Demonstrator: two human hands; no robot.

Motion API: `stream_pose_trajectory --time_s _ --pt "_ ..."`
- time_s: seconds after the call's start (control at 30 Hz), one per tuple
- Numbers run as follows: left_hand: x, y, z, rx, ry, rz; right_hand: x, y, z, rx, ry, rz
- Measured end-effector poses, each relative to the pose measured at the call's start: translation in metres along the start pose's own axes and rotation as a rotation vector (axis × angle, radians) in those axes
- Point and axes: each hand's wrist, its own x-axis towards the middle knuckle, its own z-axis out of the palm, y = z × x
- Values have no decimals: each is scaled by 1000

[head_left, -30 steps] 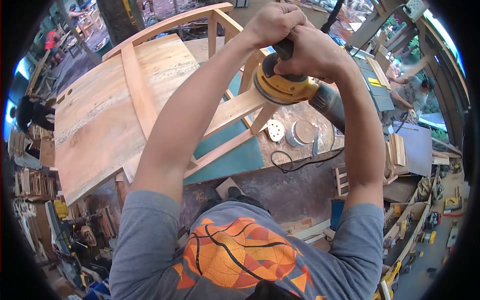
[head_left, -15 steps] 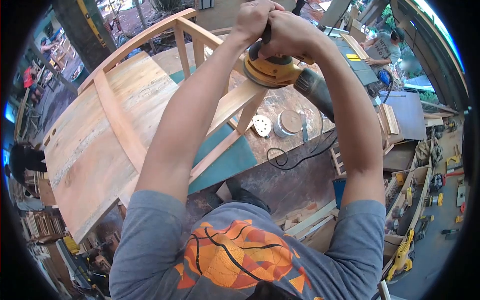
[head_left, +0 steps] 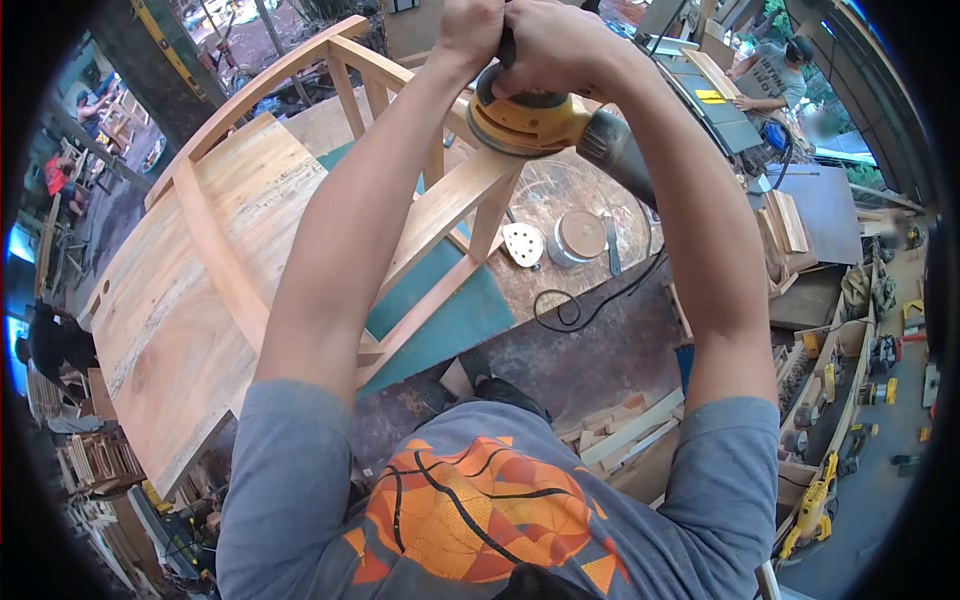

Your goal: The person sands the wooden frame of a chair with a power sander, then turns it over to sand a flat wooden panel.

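Observation:
My right hand (head_left: pixel 560 45) is closed over the top of a yellow and black orbital sander (head_left: pixel 525 125). My left hand (head_left: pixel 472 28) is closed against the sander's dark handle, right beside the right hand; its fingertips are partly cut off by the upper edge. The sander's pad rests on a rail of a pale wooden chair-like frame (head_left: pixel 455 205), near a corner above a leg. A dust canister (head_left: pixel 612 150) sticks out from the sander toward my right forearm. Wide wooden panels (head_left: pixel 190 310) fill the left part of the frame.
On the worktable (head_left: pixel 560 195) lie a perforated sanding disc (head_left: pixel 523 245), a round lidded can (head_left: pixel 580 237) and a putty knife (head_left: pixel 612 245). A black cord (head_left: pixel 600 318) loops over the table's edge. A co-worker (head_left: pixel 775 75) stands at the upper right. Power tools (head_left: pixel 812 515) lie on the right.
Both hands and the sander have shifted slightly left and up in view. The whole scene has also shifted a little with my head. Both hands keep their hold.

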Motion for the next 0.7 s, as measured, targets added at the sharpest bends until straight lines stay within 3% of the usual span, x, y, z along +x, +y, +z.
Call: stream_pose_trajectory --time_s 0.13,0.23,0.33,0.5,0.57,0.7 --pt "-3 11 1 -19 -8 -35 1 4 1 28 -14 1" --pt "-9 15 0 149 -8 50 -10 2 3 15 28 -12" --pt "1 12 -2 98 11 -25 2 -4 -17 72 -93 47" --pt "0 9 -9 65 40 -75 5 1 -9 133 -32 35" --pt "1 10 -12 165 49 0 3 2 -11 132 -4 -69" --pt "8 5 -12 158 57 13 19 7 -8 118 -25 -33"
